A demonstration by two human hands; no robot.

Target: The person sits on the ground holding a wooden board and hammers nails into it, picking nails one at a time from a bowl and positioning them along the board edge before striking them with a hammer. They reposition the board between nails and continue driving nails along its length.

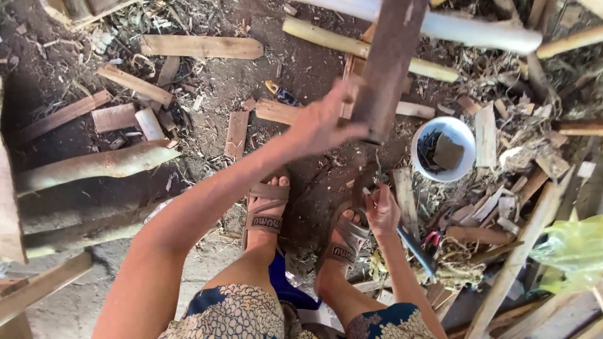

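My left hand (323, 122) grips the lower end of a dark brown wooden plank (388, 63) that stands tilted upward toward the top of the view. My right hand (381, 210) is lower, near my right foot, closed around a small dark object I cannot identify. Both feet wear tan sandals (267, 213) on the dirt ground. A tool with a dark handle (414, 248) lies just right of my right hand.
A white bowl (422, 163) holding nails and a dark block sits to the right. Wood offcuts (201, 46), pale poles (477, 31) and shavings litter the ground. A yellow plastic bag (575, 251) lies at far right. Thick logs (94, 164) lie on the left.
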